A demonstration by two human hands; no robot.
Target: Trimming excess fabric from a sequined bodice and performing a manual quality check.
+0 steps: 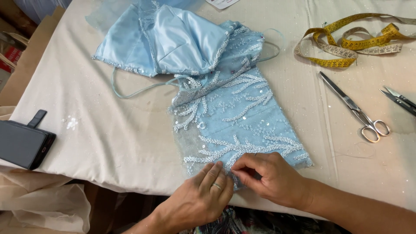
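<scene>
A light blue garment piece (225, 108) with white beaded, sequinned branch patterns lies on a cream-covered table (108, 125). Its satin lining is turned outward at the top. My left hand (203, 197), with a ring on one finger, presses flat on the lace at the garment's near edge. My right hand (268, 175) sits beside it, fingertips pinched on the beaded hem. The two hands touch at the fingertips, and whatever small thing the right fingers hold is hidden.
Silver scissors (355, 110) lie to the right, with a second pair's tips (398, 100) at the right edge. A coiled yellow tape measure (351, 43) sits at the back right. A dark phone in a case (24, 143) rests at the left table edge, above crumpled plastic (43, 201).
</scene>
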